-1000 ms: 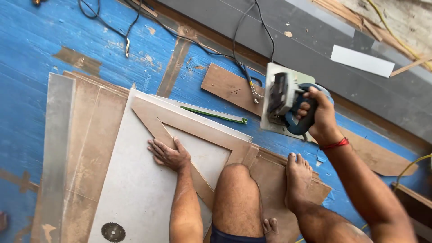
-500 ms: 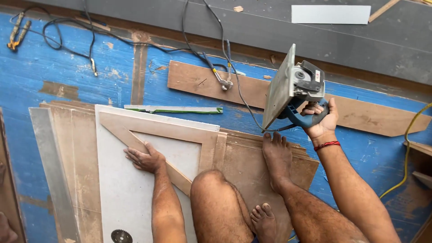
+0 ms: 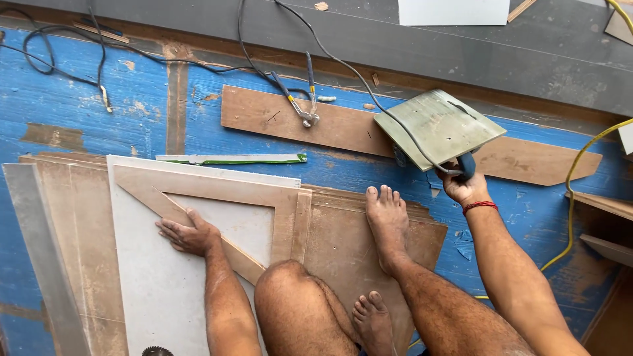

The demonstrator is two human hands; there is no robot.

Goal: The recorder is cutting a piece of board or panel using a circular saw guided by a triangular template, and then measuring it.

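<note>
The left hand (image 3: 188,236) lies flat, palm down, fingers spread a little and pointing left. Its arm runs straight up from the bottom edge. The right hand (image 3: 463,186) is curled tight in a fist-like grip, raised out in front. A red band sits on that wrist. The right arm stretches up from the lower right.

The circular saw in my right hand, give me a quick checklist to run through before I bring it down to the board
1. Grip on saw: right hand holds the circular saw by its handle, base plate tilted up. Ok.
2. Blade and guard: hidden behind the base plate. Cannot tell.
3. Power cord: trails across the brown strip behind the saw. Not ok, clear it.
4. Workpiece held: left hand presses the wooden triangle flat on the white board. Ok.
5. Bare foot: rests on the brown sheets beside the triangle. Not ok.
</note>
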